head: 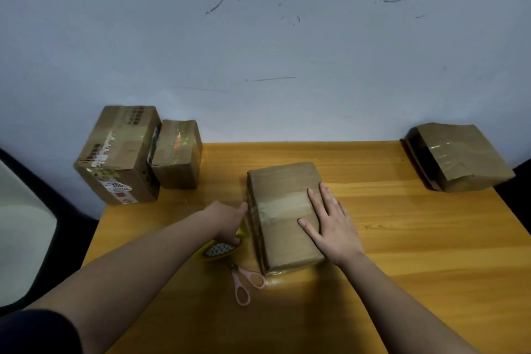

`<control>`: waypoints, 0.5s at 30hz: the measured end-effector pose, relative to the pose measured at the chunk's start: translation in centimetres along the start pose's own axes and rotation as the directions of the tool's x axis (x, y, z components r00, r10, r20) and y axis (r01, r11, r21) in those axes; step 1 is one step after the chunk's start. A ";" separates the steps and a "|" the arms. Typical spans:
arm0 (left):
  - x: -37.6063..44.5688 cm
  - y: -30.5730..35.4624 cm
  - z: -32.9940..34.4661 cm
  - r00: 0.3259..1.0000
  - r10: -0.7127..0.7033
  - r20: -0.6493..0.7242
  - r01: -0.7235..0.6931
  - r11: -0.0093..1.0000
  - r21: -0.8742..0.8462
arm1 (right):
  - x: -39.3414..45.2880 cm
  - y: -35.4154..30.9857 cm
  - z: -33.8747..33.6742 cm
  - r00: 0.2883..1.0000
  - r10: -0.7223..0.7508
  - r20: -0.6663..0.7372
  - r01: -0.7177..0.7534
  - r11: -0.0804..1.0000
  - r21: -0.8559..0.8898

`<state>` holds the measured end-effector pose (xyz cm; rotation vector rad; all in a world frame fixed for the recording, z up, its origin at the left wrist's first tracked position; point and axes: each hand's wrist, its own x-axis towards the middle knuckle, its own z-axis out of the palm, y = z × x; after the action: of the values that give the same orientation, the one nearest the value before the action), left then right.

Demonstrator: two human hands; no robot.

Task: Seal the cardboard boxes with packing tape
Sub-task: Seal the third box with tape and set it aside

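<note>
Box (283, 210) under flat right hand (333, 227)

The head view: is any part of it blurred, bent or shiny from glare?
Head view: wide-angle bending curves the yellow wooden table edges; glossy tape band on the middle brown cardboard box reflects light; the left hand looks slightly soft.
</note>
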<state>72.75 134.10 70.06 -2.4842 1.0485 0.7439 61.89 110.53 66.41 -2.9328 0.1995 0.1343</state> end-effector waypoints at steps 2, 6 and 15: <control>0.2 0.2 0.3 1.000 0.000 -0.007 0.000 1.000 0.016 | -0.1 -0.3 0.2 0.998 -0.014 -0.064 0.008 0.995 -0.103; 0.5 1.1 0.4 1.000 -0.007 0.007 0.007 1.000 0.021 | -0.1 -3.4 -0.5 0.978 -0.133 -0.162 0.110 0.984 -0.139; 1.6 2.0 0.6 0.997 -0.081 0.006 0.081 0.996 0.025 | 0.6 -10.8 1.4 0.989 0.112 -0.093 -0.101 0.988 0.121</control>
<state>72.00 132.12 68.45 -2.4852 0.9426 0.7102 63.93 121.21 67.04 -2.8154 0.3672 -0.0075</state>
